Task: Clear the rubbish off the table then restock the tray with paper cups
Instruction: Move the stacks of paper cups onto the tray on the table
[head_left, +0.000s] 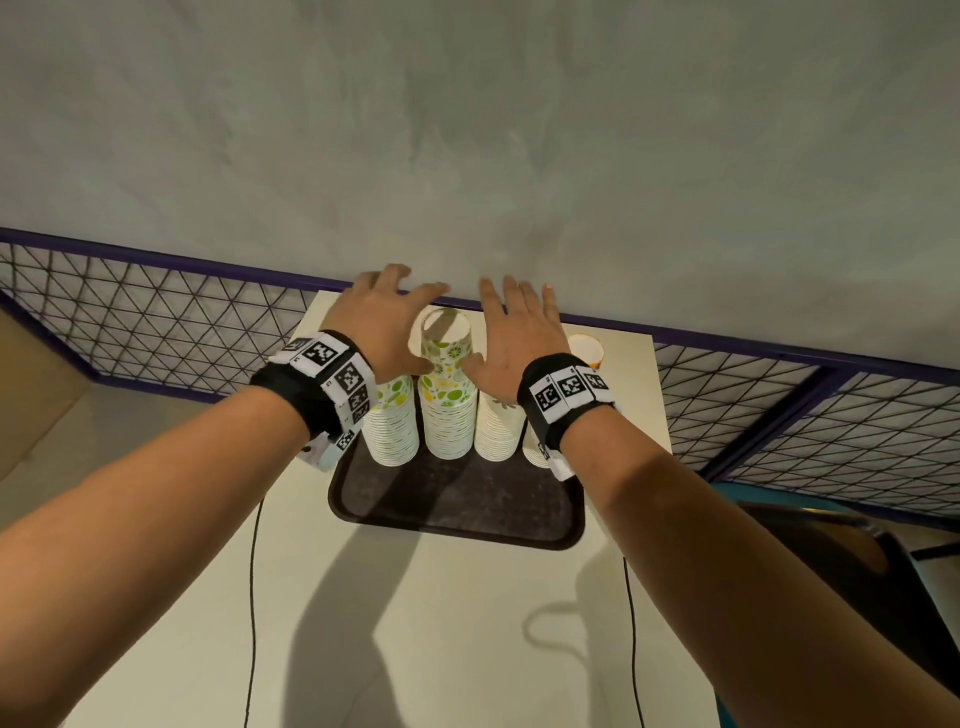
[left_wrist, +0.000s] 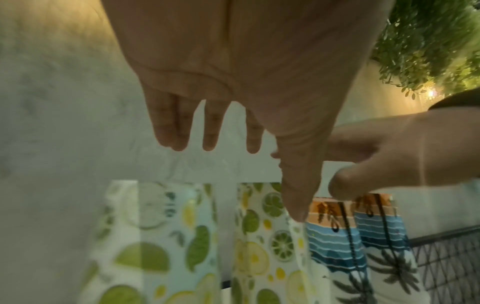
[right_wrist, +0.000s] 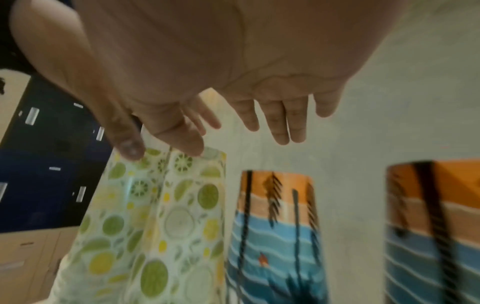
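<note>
Several stacks of paper cups stand in a row at the far end of a dark brown tray (head_left: 457, 499). The tallest, lime-printed stack (head_left: 447, 374) is in the middle, with a shorter lime stack (head_left: 392, 421) to its left and palm-printed stacks (head_left: 498, 426) to its right. My left hand (head_left: 384, 322) and right hand (head_left: 514, 332) hover on either side of the tall stack's top, fingers straight and spread. The left thumb (left_wrist: 296, 209) touches the tall lime stack (left_wrist: 262, 236). The right thumb (right_wrist: 192, 144) rests at that stack's (right_wrist: 161, 226) top rim. Neither hand holds anything.
A single orange-rimmed cup (head_left: 584, 351) stands on the pale table (head_left: 467, 623) behind the tray at right. A purple-framed wire mesh fence (head_left: 156, 322) and a grey wall run along the table's far edge. Two thin cables (head_left: 253, 597) cross the table. A dark chair (head_left: 857, 571) sits at right.
</note>
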